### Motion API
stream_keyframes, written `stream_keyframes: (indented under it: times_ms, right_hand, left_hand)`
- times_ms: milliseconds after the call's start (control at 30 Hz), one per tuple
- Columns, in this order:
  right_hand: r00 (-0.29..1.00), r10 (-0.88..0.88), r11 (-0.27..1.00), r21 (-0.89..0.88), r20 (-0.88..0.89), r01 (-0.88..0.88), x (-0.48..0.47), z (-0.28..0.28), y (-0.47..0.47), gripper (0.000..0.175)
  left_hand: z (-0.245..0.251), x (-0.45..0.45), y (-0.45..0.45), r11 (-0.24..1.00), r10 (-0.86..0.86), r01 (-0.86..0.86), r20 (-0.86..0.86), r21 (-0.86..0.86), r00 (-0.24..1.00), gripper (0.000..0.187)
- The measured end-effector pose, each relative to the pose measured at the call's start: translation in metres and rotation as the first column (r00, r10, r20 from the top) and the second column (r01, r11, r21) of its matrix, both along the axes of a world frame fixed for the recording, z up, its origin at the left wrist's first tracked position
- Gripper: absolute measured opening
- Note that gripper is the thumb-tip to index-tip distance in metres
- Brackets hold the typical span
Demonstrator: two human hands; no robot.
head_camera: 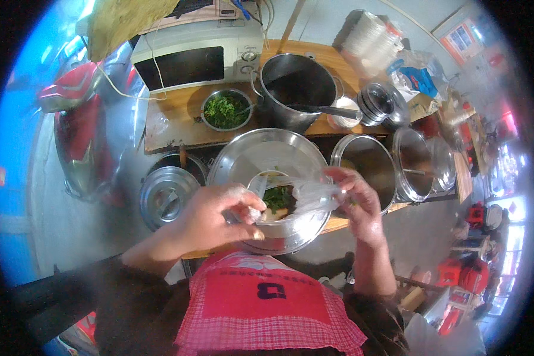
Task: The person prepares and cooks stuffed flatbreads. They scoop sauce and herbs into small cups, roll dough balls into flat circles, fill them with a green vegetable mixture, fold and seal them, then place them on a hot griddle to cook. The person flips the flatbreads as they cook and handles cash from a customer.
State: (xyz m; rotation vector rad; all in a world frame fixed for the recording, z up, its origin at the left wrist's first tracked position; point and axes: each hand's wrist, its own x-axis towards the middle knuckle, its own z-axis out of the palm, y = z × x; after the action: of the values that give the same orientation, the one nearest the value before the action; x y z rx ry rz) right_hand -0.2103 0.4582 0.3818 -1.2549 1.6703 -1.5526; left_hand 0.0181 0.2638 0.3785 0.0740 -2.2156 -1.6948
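A bowl of food topped with chopped green herbs (277, 198) stands on a large round metal pan or lid (267, 153) in front of me. Thin clear plastic film, probably a bag (313, 191), stretches across the bowl's right side. My right hand (359, 202) pinches the gathered plastic in its fingers, to the right of the bowl. At the bowl's left rim, my left hand (227, 216) has its thumb and fingers closed around a bunched bit of the plastic. Whether the left fingers also touch the bowl, I cannot tell.
Behind the pan stand a steel bowl of chopped greens (226, 110) and a tall stockpot (296, 84) with a ladle handle (338, 111) across it. Open pots (362, 169) line the right side. A lidded pot (169, 199) is at left, a microwave (191, 62) behind.
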Motion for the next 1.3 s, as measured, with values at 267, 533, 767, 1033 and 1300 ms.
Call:
stream_keyframes:
  times_ms: [267,533,767,1033,1300]
  right_hand:
    - [0.964,0.185,0.983,0.048,-0.189,-0.179,0.048,-0.045,-0.019,0.06]
    - [0.959,0.169,0.984,0.095,-0.226,-0.15,0.06,-0.029,-0.038,0.011]
    - [0.989,0.144,0.953,0.273,-0.02,-0.134,0.062,-0.028,-0.031,0.019]
    - [0.932,0.223,0.921,0.251,0.288,-0.297,0.037,-0.023,-0.039,0.01]
    - [0.299,0.234,0.96,0.17,-0.925,-0.225,0.032,0.003,-0.063,0.025]
  left_hand:
    - [0.026,-0.02,0.021,0.783,-0.017,-0.078,-0.147,-0.618,0.989,0.019]
    - [0.0,-0.025,0.031,0.917,0.238,-0.286,-0.193,-0.278,0.952,0.031]
    - [-0.026,-0.021,0.027,0.922,0.236,-0.255,-0.1,-0.292,0.967,0.02]
    - [-0.06,-0.014,0.04,0.975,0.155,-0.199,-0.327,-0.104,0.932,0.015]
    - [-0.078,-0.045,0.019,0.899,0.065,-0.15,0.215,0.412,0.974,0.028]
